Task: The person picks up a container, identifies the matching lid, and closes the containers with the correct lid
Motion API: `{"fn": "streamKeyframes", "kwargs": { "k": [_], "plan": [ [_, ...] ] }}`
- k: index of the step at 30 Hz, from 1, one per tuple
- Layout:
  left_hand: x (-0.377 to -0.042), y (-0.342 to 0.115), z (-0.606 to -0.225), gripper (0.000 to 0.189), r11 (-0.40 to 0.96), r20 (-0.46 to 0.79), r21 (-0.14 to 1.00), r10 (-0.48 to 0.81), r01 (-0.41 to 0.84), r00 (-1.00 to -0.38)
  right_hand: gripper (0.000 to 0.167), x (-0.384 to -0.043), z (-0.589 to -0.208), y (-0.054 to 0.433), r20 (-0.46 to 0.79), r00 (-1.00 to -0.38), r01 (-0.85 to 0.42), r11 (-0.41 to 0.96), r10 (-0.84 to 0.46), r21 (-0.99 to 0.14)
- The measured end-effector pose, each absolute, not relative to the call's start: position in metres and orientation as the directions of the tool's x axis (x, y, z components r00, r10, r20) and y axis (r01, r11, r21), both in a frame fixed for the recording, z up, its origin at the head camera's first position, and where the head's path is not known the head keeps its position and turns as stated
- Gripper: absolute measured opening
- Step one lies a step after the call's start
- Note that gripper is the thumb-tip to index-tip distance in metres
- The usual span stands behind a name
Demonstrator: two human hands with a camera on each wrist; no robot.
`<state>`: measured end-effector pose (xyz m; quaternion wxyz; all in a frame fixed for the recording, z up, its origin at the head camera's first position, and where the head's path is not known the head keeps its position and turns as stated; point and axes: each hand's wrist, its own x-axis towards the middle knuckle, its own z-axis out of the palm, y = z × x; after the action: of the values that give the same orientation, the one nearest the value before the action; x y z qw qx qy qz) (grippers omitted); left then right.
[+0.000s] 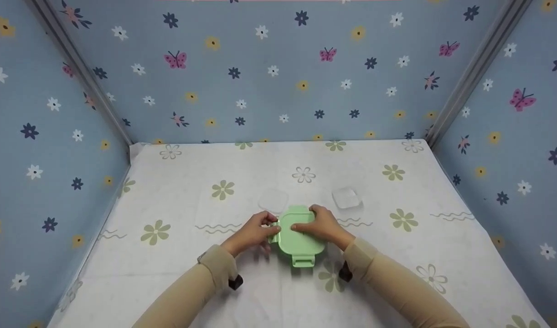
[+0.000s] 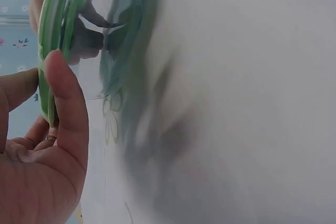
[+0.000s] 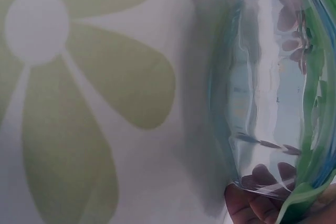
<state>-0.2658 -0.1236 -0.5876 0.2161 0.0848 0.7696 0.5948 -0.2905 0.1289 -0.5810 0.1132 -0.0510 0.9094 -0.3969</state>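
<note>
A clear food container with a light green snap lid sits in front of me on the cloth. My left hand pinches the lid's left side latch between thumb and fingers. On the other side my right hand grips the container, its thumb lying across the top of the lid. Through the transparent wall, fingers show in the right wrist view, with right-hand fingertips at the container's side. The near latch sticks out from the lid toward me.
Behind the container lie a flat clear piece and, to its right, a small clear square dish. A white flower-print cloth covers the table. Blue patterned walls stand at the back and both sides.
</note>
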Motion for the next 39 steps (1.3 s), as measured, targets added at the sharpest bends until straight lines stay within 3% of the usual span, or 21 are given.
{"fn": "streamKeyframes", "kwargs": {
  "k": [6,16,24,39],
  "plan": [
    [-0.268,-0.123,-0.588,0.044,0.236,-0.286,0.950,0.412,-0.202,-0.865,0.083,-0.292,-0.581,0.130,-0.188,-0.965,0.014,0.678,-0.184,-0.735],
    [-0.271,-0.121,-0.593,0.031,0.215,-0.286,0.953,0.390,-0.215,-0.875,0.095,-0.293,-0.580,0.131,-0.225,-0.958,0.042,0.686,-0.180,-0.727],
    [-0.270,-0.120,-0.596,0.028,0.207,-0.277,0.955,0.378,-0.211,-0.883,0.093,-0.295,-0.583,0.131,-0.250,-0.954,0.076,0.669,-0.167,-0.739],
    [-0.256,-0.118,-0.585,0.049,0.514,-0.177,0.854,0.147,-0.078,-0.973,0.058,-0.296,-0.591,0.134,-0.238,-0.954,0.103,0.545,-0.182,-0.832]
  ]
}}
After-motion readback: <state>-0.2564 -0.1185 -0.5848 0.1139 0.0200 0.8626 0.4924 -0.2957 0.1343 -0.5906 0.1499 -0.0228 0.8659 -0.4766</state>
